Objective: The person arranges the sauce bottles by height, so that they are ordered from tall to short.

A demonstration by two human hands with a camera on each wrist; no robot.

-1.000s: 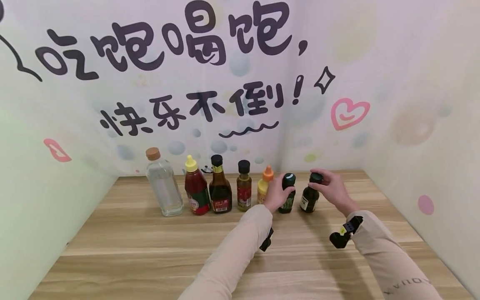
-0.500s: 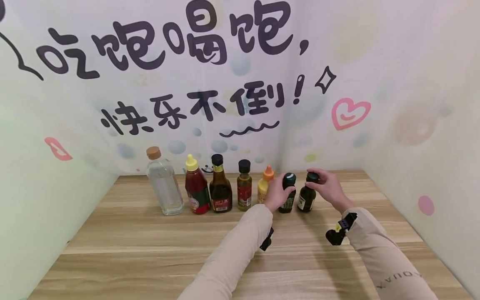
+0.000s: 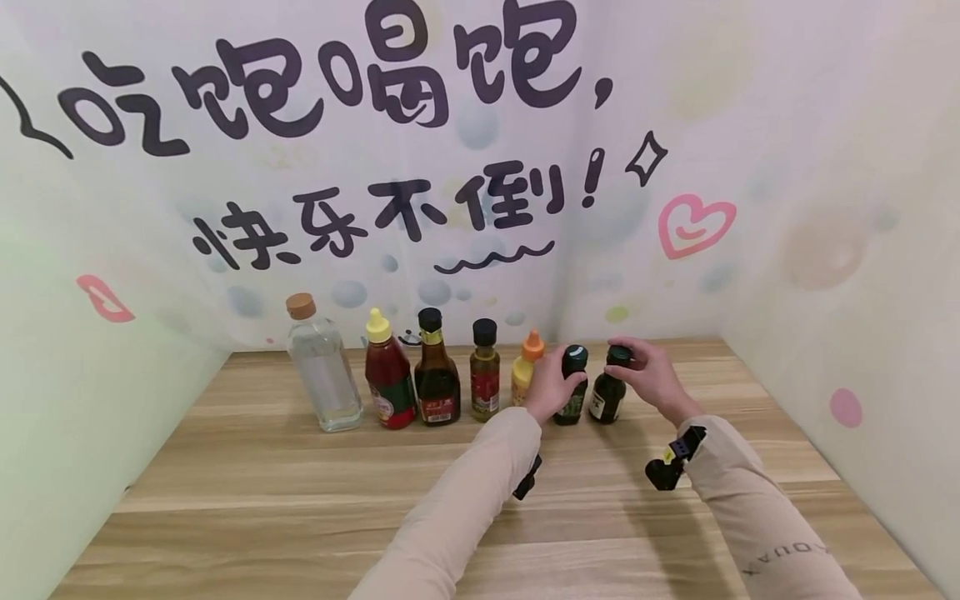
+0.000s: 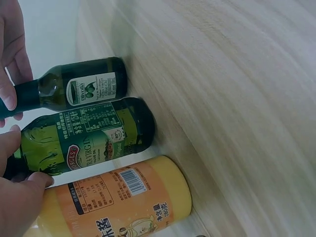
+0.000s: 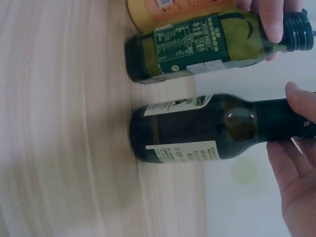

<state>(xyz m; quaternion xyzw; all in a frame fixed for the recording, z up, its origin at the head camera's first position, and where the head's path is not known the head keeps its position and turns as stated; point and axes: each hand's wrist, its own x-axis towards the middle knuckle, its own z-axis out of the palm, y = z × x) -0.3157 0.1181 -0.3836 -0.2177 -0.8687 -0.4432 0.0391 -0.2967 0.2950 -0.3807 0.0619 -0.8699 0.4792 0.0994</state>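
Observation:
My left hand (image 3: pixel 553 385) grips the neck of a green extra virgin olive oil bottle (image 4: pixel 74 140), which stands upright on the wooden table. To its right, my right hand (image 3: pixel 654 377) pinches the neck and cap of a darker olive oil bottle (image 5: pixel 187 129) with a pale label. This bottle is upright too, and a narrow gap parts the two. Left of the green bottle stands a yellow squeeze bottle (image 4: pixel 118 197) with an orange cap, partly hidden behind my left hand in the head view.
The row continues leftward with a small red-labelled bottle (image 3: pixel 486 383), a dark brown sauce bottle (image 3: pixel 437 387), a red squeeze bottle (image 3: pixel 390 383) with a yellow cap and a tall clear bottle (image 3: pixel 324 375). Behind them hangs a printed white backdrop (image 3: pixel 630 292) at the rear edge of the wooden table (image 3: pixel 300 517).
My right hand has shifted slightly left with the dark olive oil bottle, narrowing the gap to the green one. My left hand stays on the green bottle. The head view has shifted a little.

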